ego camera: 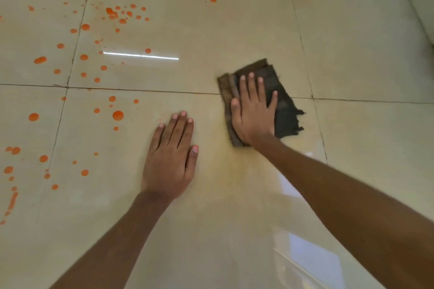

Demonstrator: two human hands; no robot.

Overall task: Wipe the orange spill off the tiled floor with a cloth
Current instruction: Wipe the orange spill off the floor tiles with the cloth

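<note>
The right hand (253, 110) presses the cloth (285, 112) flat, fingers straight and slightly apart, across the joint between 2 tiles of the floor (352, 54). The orange spill (118, 115) lies well left (beyond the flat, straight-fingered left hand (169, 159)), so the next wipe likely runs leftward.

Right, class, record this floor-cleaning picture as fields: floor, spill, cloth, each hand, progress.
floor: glossy beige tiled floor, dark grout lines
spill: scattered orange droplets, mostly left of the hands
cloth: dark brown frayed fabric cloth, lying across a grout line
left: left hand flat on bare tile
right: right hand pressing flat on the cloth
progress: many droplets not yet wiped
</note>
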